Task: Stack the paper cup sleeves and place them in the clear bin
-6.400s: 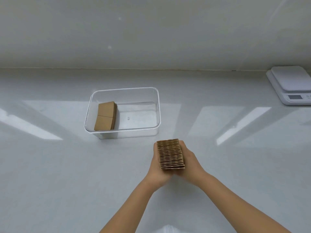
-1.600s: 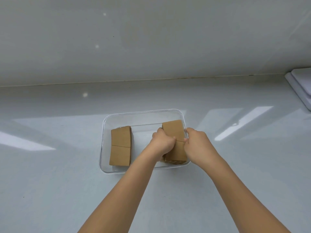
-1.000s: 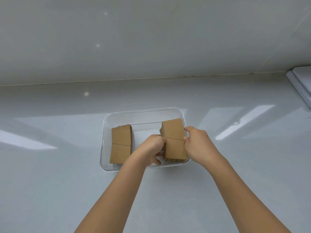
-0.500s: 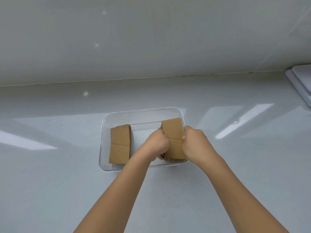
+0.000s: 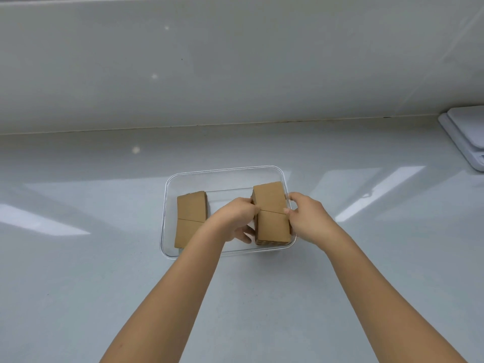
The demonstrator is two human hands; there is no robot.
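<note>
Plain brown sleeve stack [image 5: 271,213] between both hands; clear bin [image 5: 225,174] unmarked

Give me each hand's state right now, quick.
Left hand: closed on the right stack of sleeves in the clear bin.
Right hand: closed on the same stack.

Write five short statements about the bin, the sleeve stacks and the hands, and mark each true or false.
1. Two stacks of sleeves sit in the clear bin. True.
2. Both hands are at the left stack. False: the left hand and right hand flank the right stack.
3. The right stack stands by the bin's right wall. True.
4. A lid covers the bin. False: it is open-topped.
5. A white scale lies at the right edge. True.
</note>
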